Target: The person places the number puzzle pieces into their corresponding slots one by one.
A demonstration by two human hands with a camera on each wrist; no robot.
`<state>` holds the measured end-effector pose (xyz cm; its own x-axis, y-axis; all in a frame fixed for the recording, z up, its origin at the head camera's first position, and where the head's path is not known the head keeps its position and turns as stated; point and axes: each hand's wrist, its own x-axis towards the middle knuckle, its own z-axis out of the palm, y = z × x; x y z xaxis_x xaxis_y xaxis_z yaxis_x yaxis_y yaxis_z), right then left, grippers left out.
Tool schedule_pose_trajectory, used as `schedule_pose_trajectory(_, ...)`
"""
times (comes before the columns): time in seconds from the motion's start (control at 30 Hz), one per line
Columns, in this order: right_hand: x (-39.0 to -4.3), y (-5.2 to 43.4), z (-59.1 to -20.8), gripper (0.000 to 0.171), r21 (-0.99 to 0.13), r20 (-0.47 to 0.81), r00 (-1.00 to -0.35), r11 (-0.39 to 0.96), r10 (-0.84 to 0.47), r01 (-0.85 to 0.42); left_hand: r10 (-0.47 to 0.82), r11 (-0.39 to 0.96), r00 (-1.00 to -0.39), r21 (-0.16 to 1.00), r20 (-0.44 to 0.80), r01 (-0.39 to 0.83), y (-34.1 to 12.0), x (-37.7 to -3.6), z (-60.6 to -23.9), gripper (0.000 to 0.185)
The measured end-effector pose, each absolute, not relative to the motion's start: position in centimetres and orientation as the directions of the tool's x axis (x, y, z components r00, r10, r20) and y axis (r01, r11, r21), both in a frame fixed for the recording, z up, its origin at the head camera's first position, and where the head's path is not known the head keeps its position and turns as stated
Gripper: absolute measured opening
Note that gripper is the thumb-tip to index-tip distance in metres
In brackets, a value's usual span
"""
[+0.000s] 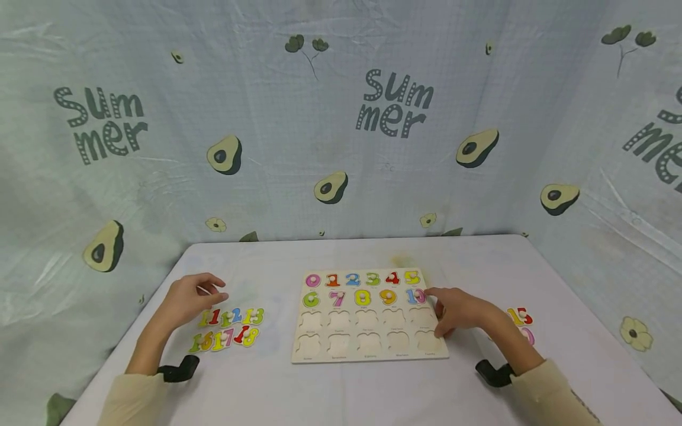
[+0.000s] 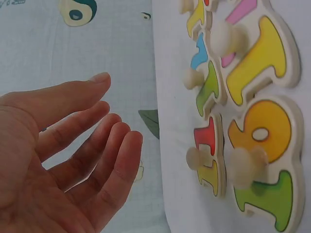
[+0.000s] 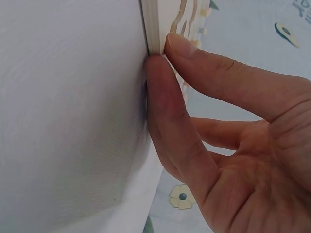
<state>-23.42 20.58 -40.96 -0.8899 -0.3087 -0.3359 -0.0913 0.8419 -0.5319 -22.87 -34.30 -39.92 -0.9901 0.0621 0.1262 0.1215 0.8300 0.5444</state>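
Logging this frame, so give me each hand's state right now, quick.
Left hand: open, fingers relaxed, holding nothing, above the loose number pieces.
Right hand: thumb and a finger pinch the right edge of the puzzle board.

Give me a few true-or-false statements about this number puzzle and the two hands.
1. The right hand touches the board at its right edge. True.
2. The left hand holds a number piece. False: it is open, holding nothing, above the loose pieces.
3. The board's two bottom rows are filled. False: those slots are empty; only the two top rows hold numbers.
4. Loose pieces lie on both sides of the board. True.
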Motion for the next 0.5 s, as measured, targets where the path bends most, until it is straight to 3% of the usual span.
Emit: schedule_pose_trajectory(0.5, -23.7, 20.8, -41.3, 0.085, -0.523, -0.334, -0.885, 0.845, -0.325, -0.113, 0.083, 0.847, -0.994, 0.53, -0.064, 0.036, -36.6, -23.4, -41.4, 0.025)
